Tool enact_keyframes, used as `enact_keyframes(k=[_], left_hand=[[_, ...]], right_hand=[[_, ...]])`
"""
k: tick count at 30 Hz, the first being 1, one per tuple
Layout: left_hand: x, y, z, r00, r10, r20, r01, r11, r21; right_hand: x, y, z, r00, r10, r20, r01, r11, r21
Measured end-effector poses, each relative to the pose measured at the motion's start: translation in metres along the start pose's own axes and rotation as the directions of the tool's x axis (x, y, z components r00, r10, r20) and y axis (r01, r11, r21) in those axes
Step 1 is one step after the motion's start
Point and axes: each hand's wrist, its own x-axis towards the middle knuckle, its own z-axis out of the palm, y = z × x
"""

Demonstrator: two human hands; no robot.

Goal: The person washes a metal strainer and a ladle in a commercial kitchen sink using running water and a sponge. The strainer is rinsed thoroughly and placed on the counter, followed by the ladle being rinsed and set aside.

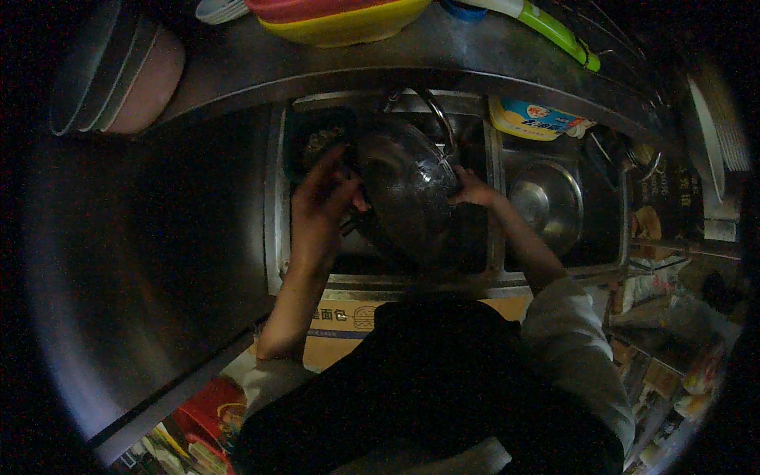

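A large dark round pan (404, 196), probably a wok, is tilted in the left basin of a steel sink (494, 178). Water glints on its surface under the curved metal faucet (442, 110). My right hand (473, 187) grips the pan's right side, thumb and fingers at the rim. On the left, my left hand (329, 184) is blurred and hovers beside the pan, near a short dark handle (351, 227). Whether that hand holds anything is too dim to tell. Behind it lies a pale, rough clump (325, 142), perhaps food scraps, in the dark back-left corner of the basin.
A round steel bowl (537, 199) sits in the right basin, with a yellow-and-blue detergent bottle (534, 120) behind it. Stacked bowls (145, 83) stand far left. Above the sink, a shelf (237, 65) carries a red-and-yellow basin (338, 24) and a green-handled tool (555, 35).
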Motion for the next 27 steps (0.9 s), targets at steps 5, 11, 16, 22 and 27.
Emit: enact_keyframes(k=[5,11,16,22,27], left_hand=[[-0.008,-0.001,0.006,1.0,-0.001,-0.022,0.002,1.0,0.028],[-0.014,-0.006,0.002,0.998,0.034,-0.057,-0.032,0.999,0.025],[-0.024,-0.012,-0.008,0.993,0.065,-0.103,-0.059,0.997,0.058],[-0.038,-0.022,-0.021,0.956,0.283,-0.082,-0.25,0.926,0.283],[-0.049,-0.04,-0.023,0.952,0.294,-0.082,-0.268,0.935,0.231]], right_hand=[[0.017,0.006,0.007,0.956,0.295,0.003,-0.294,0.952,0.081],[0.046,0.012,0.004,0.938,0.345,-0.02,-0.312,0.87,0.382],[0.052,0.001,0.001,0.954,0.218,-0.205,-0.18,0.965,0.189],[0.078,-0.005,-0.016,0.969,-0.003,-0.248,0.056,0.976,0.21],[0.088,-0.002,-0.035,0.905,-0.166,-0.393,0.258,0.946,0.196]])
